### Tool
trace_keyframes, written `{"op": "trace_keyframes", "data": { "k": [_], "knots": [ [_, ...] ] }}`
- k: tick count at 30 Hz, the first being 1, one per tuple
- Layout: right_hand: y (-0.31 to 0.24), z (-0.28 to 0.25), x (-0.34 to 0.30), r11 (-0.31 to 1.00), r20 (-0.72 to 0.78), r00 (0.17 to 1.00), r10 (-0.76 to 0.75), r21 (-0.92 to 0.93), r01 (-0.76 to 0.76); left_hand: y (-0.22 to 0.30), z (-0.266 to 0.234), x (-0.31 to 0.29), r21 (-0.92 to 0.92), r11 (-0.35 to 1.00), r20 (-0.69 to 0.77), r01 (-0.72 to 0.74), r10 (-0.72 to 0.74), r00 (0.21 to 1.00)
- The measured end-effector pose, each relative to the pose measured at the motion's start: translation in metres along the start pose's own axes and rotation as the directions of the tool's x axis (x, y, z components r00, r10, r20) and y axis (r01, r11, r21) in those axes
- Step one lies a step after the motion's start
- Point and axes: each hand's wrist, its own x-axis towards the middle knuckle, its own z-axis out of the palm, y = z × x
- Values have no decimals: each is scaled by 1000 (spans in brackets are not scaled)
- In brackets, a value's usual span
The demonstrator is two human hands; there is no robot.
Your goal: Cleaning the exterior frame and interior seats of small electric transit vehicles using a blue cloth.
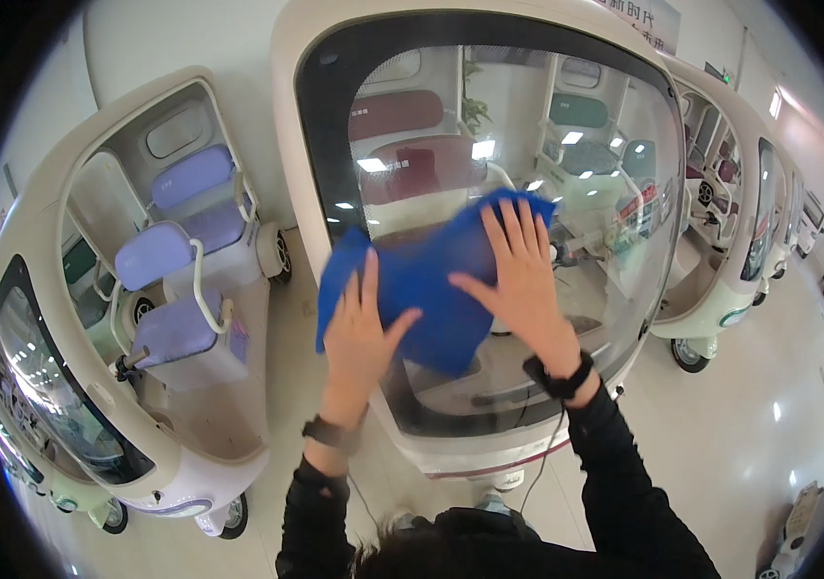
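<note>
A blue cloth (436,289) lies spread against the windshield (518,116) of a small cream-coloured enclosed vehicle in front of me. My left hand (359,333) rests on the cloth's left part, its fingers stretched upward and the thumb apart. On the cloth's right part my right hand (518,270) lies flat with fingers spread. Both palms face the glass, and neither hand grips the cloth. Maroon seats (422,169) show through the glass. Below the cloth, a dark wiper (518,396) runs along the lower windshield.
To the left stands a similar open-sided vehicle (214,463) with purple seats (176,256). More such vehicles (711,193) line up on the right over a glossy pale floor (701,444). A thin cable (542,463) hangs near my right wrist.
</note>
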Motion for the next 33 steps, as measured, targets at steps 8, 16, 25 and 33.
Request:
{"op": "trace_keyframes", "data": {
  "k": [8,16,25,33],
  "knots": [
    [-16,-4,100,964,-44,964,-264,-29,263,12,-12,54,57,997,-199,-56,66,978],
    [4,9,167,915,-179,900,-398,-148,376,6,-37,121,240,952,-302,-191,260,917],
    [92,-18,160,963,-288,929,-233,-204,178,70,-6,159,323,942,-332,-92,204,921],
    [200,-47,109,986,-297,952,-73,-162,25,169,67,151,214,945,-228,-248,295,928]
  ]
}}
